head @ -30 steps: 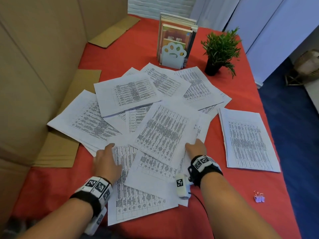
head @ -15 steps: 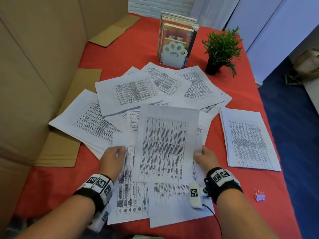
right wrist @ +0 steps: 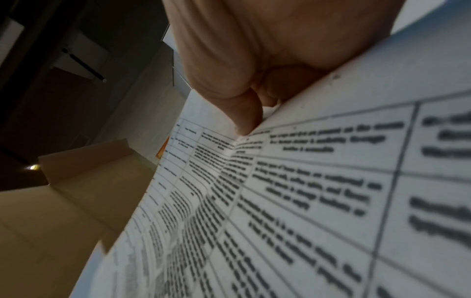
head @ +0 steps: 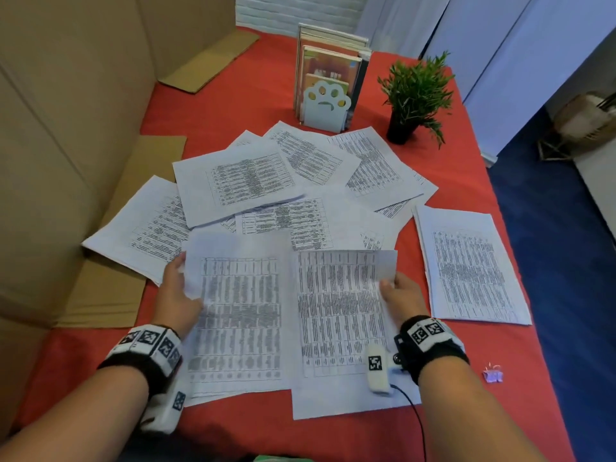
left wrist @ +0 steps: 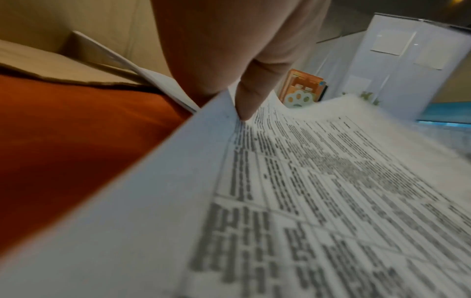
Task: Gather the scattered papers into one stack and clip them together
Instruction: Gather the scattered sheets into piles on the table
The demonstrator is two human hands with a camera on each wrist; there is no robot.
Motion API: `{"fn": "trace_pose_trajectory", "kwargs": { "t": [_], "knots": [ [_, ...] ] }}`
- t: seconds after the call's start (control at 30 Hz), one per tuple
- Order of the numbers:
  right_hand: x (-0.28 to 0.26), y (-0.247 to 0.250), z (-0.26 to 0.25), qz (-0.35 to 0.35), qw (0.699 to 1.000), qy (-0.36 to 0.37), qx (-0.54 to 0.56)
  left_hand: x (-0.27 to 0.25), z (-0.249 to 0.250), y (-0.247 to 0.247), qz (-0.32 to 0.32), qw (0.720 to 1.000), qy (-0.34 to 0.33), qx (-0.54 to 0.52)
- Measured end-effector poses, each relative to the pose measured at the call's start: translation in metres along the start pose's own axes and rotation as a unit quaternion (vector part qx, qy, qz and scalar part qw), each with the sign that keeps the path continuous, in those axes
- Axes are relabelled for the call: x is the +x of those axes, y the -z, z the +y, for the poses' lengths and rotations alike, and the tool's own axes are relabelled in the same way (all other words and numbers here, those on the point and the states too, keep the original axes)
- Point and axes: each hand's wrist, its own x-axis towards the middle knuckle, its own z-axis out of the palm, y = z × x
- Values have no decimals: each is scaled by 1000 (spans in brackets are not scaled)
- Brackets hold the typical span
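Several printed sheets lie scattered over the red tablecloth point(head: 466, 181). My left hand point(head: 176, 288) pinches the left edge of a lifted sheet point(head: 240, 315); its thumb point(left wrist: 248, 100) presses on top of that paper point(left wrist: 305, 191). My right hand point(head: 398, 295) pinches the right edge of a second sheet point(head: 336, 311), thumb point(right wrist: 244, 119) on the paper point(right wrist: 305, 191). Both sheets are held side by side above more papers near the table's front. A separate sheet point(head: 466, 265) lies to the right. A small lilac binder clip point(head: 492, 375) rests near the front right edge.
A paw-shaped bookend point(head: 325, 106) with books stands at the back, a potted plant point(head: 415, 95) to its right. Cardboard walls point(head: 66, 145) and flat cardboard pieces point(head: 103, 288) line the left side. The table's right edge drops to a blue floor point(head: 566, 261).
Both hands went from pressing on the pile to lifting sheets. The right hand's sheet swung toward me and now hangs beside a sheet raised by the left hand.
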Motion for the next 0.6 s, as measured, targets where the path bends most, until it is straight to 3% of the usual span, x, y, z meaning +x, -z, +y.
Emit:
{"fn": "trace_pose_trajectory", "kwargs": {
  "t": [0.17, 0.33, 0.4, 0.5, 0.6],
  "knots": [
    [3, -2, -16, -18, 996, 4, 84, 10, -3, 17, 45, 998, 23, -39],
    [-8, -41, -24, -122, 981, -1, 151, 1, 20, -1, -11, 997, 36, -68],
    [-13, -58, -25, -160, 969, -5, 190, -2, 30, -14, -50, 989, 45, -133],
    [-13, -72, -28, -120, 978, 19, 170, -3, 43, -28, -70, 956, 96, -270],
    [-5, -75, -34, -53, 987, 46, 143, 0, 43, -32, -124, 955, 121, -241]
  ]
}}
